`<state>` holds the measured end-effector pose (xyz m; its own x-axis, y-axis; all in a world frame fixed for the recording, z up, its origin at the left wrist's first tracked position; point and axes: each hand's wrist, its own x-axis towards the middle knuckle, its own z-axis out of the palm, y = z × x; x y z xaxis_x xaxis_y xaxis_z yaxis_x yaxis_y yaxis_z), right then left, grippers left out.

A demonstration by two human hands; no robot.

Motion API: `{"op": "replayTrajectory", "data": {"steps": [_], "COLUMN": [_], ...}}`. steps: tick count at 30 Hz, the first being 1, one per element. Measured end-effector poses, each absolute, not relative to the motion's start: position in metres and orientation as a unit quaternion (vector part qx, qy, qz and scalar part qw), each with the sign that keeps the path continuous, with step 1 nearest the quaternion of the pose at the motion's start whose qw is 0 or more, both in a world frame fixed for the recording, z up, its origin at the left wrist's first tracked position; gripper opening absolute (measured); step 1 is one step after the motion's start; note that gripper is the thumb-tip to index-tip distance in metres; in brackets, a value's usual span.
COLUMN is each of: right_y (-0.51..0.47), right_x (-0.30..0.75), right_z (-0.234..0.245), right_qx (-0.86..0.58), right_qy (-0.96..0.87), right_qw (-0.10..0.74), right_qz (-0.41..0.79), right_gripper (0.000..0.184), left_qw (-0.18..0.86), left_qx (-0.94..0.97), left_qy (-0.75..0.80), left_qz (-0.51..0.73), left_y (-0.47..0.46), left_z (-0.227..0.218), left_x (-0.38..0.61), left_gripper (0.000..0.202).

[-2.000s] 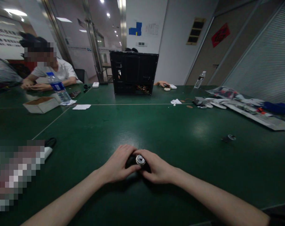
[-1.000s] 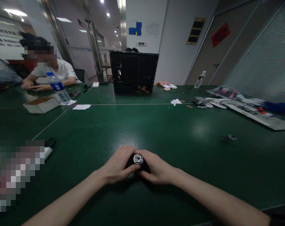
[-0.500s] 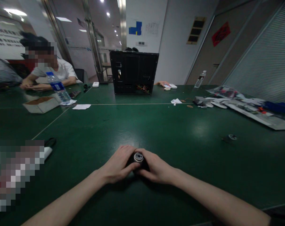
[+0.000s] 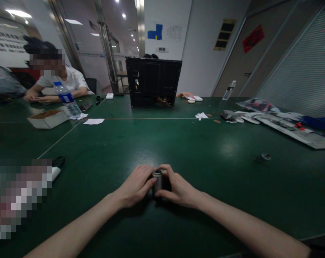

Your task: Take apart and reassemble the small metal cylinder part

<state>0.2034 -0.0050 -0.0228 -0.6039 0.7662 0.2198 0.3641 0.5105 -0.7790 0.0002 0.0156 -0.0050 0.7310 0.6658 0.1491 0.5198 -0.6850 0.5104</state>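
Both of my hands meet over the green table (image 4: 200,150) near its front edge. Between them stands a small metal cylinder (image 4: 157,180) with a dark body behind it. My left hand (image 4: 137,185) wraps it from the left, thumb and fingers pressed against its side. My right hand (image 4: 177,188) curls round it from the right, fingertips on its top edge. Most of the dark body is hidden by my fingers.
A black computer case (image 4: 153,83) stands at the back centre. A small round metal part (image 4: 263,157) lies to the right. Papers and packaging (image 4: 280,120) spread along the right side. On the left are a water bottle (image 4: 67,99), a cardboard box (image 4: 47,118) and a seated person (image 4: 57,80).
The metal piece has risen and turned from showing its round end face to standing as an upright cylinder. My fingers shifted upward round it. My arms stayed in place.
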Motion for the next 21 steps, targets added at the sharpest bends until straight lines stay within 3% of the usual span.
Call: {"op": "replayTrajectory", "data": {"steps": [6,12,21], "right_y": [-0.0035,-0.0047,-0.0041], "right_x": [0.2026,0.1998,0.1987], "right_z": [-0.0235,-0.0247,-0.0257], "right_qx": [-0.328,-0.342,-0.347], "right_qy": [-0.797,-0.781,-0.774], "right_qw": [0.293,0.31,0.328], "right_qz": [0.413,0.421,0.415], "right_gripper": [0.088,0.07,0.069], "left_qw": [0.253,0.265,0.232], "left_qx": [0.883,0.877,0.88], "left_qy": [0.354,0.361,0.37], "left_qz": [0.176,0.176,0.186], "left_y": [0.0164,0.0159,0.0163], "left_z": [-0.0018,-0.0011,-0.0037], "left_x": [0.0014,0.0022,0.0017], "left_gripper": [0.033,0.032,0.03]}}
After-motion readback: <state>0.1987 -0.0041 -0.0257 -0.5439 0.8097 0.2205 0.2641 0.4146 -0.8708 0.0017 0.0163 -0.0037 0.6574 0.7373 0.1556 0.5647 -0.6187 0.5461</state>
